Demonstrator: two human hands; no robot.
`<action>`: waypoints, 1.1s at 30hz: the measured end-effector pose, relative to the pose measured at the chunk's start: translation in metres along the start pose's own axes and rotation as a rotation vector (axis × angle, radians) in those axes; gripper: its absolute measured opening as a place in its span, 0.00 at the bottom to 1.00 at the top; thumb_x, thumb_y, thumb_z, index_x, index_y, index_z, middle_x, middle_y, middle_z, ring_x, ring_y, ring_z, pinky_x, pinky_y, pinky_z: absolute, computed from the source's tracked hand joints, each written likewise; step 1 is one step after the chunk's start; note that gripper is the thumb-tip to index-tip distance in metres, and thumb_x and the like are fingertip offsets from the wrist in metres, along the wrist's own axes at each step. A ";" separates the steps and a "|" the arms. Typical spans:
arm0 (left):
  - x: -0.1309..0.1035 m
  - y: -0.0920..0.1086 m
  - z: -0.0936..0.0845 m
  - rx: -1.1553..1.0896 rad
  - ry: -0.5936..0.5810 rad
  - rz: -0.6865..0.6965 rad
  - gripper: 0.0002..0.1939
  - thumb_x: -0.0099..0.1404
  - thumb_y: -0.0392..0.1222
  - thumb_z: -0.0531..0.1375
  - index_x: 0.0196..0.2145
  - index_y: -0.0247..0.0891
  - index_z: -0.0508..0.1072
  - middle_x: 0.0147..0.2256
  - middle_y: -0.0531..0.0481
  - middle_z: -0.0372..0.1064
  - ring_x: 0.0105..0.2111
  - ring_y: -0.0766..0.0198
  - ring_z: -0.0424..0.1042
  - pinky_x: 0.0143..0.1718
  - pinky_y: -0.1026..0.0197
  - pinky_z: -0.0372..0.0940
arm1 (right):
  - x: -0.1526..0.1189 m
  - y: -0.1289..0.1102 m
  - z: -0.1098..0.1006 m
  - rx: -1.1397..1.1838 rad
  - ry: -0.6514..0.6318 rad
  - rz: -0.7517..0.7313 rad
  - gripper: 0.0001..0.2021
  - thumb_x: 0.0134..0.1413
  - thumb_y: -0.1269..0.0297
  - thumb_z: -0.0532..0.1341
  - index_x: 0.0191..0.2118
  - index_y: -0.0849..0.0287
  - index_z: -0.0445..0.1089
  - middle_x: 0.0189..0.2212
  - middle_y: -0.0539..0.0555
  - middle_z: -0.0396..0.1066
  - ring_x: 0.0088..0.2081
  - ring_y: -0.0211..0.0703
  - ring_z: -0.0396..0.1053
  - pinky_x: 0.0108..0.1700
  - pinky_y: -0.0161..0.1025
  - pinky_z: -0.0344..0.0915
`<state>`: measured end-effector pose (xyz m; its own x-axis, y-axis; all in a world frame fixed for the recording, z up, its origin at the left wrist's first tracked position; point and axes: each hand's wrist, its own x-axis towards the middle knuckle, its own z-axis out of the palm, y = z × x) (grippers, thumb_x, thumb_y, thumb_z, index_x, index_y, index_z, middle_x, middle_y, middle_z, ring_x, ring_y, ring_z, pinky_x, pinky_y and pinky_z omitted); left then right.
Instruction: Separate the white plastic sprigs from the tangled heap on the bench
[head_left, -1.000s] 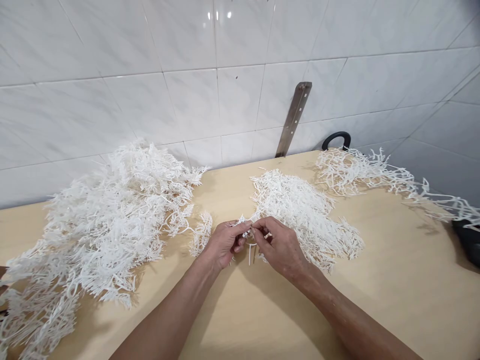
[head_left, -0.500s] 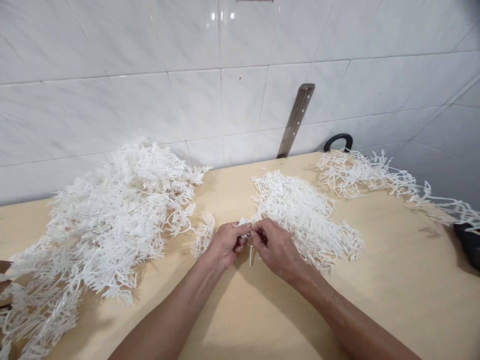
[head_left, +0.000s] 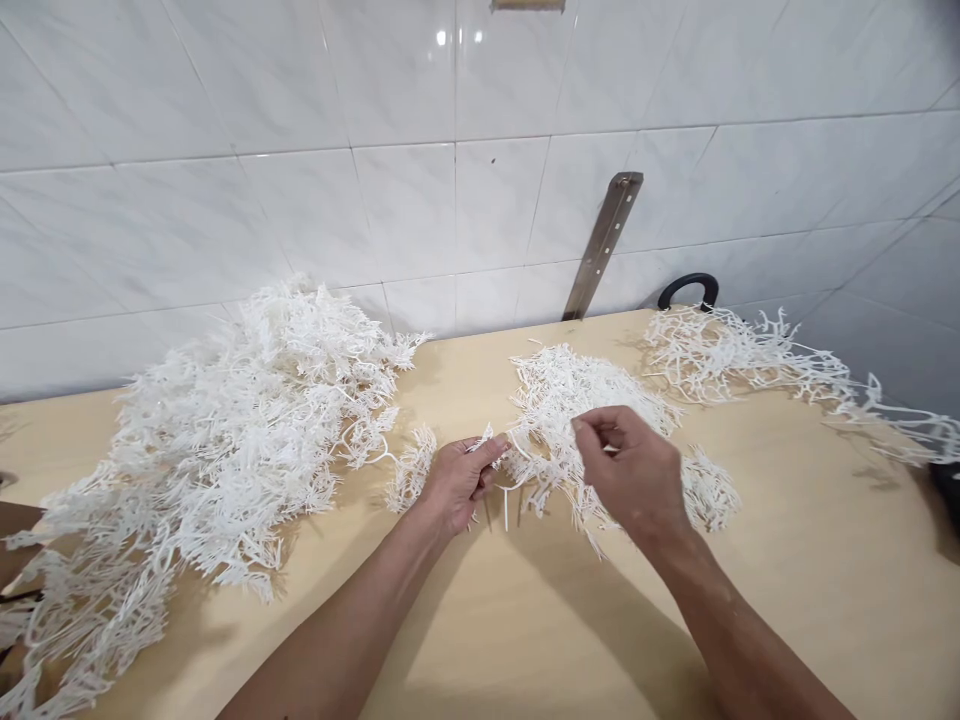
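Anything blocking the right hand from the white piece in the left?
No separate object shows between the right hand and the white piece in the left hand, only thin white strands; whether those belong to the piece or the middle pile is unclear.

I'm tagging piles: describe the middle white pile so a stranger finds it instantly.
On the pale table, find the right hand. The middle pile, partly hidden by that hand, looks lower and finer-stranded than the bulky left pile.

A dark metal strip (head_left: 604, 245) slants against the tiled wall (head_left: 405, 215) near a black loop (head_left: 688, 280).
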<state>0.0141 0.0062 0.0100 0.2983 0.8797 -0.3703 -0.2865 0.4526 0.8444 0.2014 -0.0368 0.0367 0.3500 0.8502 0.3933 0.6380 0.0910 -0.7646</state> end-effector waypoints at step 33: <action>-0.006 -0.001 0.006 0.064 -0.029 0.004 0.23 0.49 0.56 0.71 0.27 0.38 0.66 0.15 0.61 0.58 0.12 0.76 0.51 0.12 0.69 0.41 | -0.023 -0.016 0.032 0.343 -0.561 0.258 0.14 0.58 0.54 0.58 0.39 0.59 0.74 0.24 0.48 0.71 0.16 0.34 0.64 0.19 0.33 0.65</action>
<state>0.0177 -0.0006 0.0140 0.3235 0.8767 -0.3560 -0.2293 0.4377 0.8694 0.1610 -0.0406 0.0237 -0.0041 0.9973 -0.0736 0.2976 -0.0690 -0.9522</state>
